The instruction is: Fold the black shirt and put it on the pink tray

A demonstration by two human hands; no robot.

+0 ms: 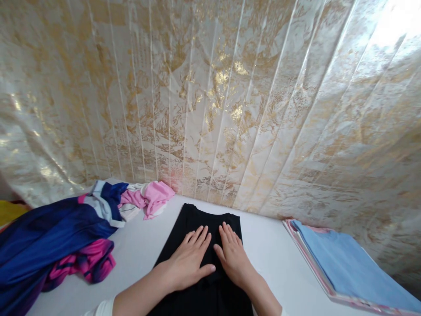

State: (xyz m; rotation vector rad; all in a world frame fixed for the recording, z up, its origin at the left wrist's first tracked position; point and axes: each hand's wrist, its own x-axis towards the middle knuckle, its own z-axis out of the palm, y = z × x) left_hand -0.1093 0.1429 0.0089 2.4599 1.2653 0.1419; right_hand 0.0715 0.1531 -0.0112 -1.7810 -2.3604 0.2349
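A black garment (204, 219) lies folded lengthwise on the white table (269, 250), running from the wall toward me. My left hand (189, 261) rests flat on it, fingers stretched out and pointing at the wall. My right hand (233, 254) lies flat beside it on the same cloth, fingers spread, thumbs nearly touching. Neither hand holds anything.
A heap of loose clothes in blue, pink and white (66, 237) covers the table's left side, with a pink piece (158, 195) near the wall. A stack of folded clothes topped by a light blue shirt (348, 263) sits at the right. A gold-and-white patterned wall (210, 96) stands behind.
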